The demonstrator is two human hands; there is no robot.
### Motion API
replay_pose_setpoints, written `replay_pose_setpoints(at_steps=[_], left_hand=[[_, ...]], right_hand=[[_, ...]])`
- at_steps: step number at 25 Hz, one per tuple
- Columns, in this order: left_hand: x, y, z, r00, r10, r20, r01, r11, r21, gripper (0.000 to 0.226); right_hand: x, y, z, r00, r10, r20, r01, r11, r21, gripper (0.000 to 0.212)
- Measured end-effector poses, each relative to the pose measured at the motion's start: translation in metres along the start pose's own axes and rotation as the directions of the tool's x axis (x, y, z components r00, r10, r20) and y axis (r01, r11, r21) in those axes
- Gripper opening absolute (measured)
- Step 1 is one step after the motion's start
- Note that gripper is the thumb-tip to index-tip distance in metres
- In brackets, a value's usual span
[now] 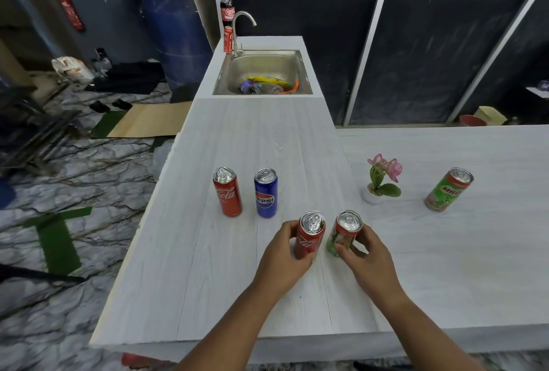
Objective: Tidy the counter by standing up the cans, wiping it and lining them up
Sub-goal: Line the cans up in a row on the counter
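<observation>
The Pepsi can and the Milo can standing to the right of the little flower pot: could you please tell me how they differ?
The Pepsi can is blue, while the Milo can is green with a red band at the top. The Pepsi can stands close beside a Coca-Cola can, whereas the Milo can stands alone, beyond the flower pot. Both stand upright on the counter, untouched.

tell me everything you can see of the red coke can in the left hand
The slim red metal Coca-Cola can is upright near the front of the white wood-grain counter. White script runs up its side; its silver top has the pull tab flat in place. The left hand grips its lower body, hiding the base. A narrow gap separates it from the green and red can held by the right hand beside it.
</observation>
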State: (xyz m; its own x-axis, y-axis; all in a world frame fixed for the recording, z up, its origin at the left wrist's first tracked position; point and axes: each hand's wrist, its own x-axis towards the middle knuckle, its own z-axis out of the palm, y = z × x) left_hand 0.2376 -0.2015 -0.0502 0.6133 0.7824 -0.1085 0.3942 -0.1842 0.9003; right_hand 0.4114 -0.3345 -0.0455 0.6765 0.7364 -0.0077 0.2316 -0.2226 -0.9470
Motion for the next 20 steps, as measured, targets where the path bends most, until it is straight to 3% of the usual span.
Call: replay_pose_setpoints(at_steps=[8, 20], left_hand=[[-0.005, -0.018, -0.028, 0.989, -0.014, -0.145, 0.008, 0.999, -0.037, 0.069], [-0.008, -0.086, -0.151, 0.901, -0.092, -0.423, 0.059, 0.994, -0.09, 0.065]], right_hand=[[0.021, -0.011, 0.027, 0.999, -0.026, 0.024, 0.025, 1.0, 0.013, 0.059], [0.069, -0.028, 0.073, 0.994, -0.02, 0.109, 0.027, 0.998, -0.064, 0.059]])
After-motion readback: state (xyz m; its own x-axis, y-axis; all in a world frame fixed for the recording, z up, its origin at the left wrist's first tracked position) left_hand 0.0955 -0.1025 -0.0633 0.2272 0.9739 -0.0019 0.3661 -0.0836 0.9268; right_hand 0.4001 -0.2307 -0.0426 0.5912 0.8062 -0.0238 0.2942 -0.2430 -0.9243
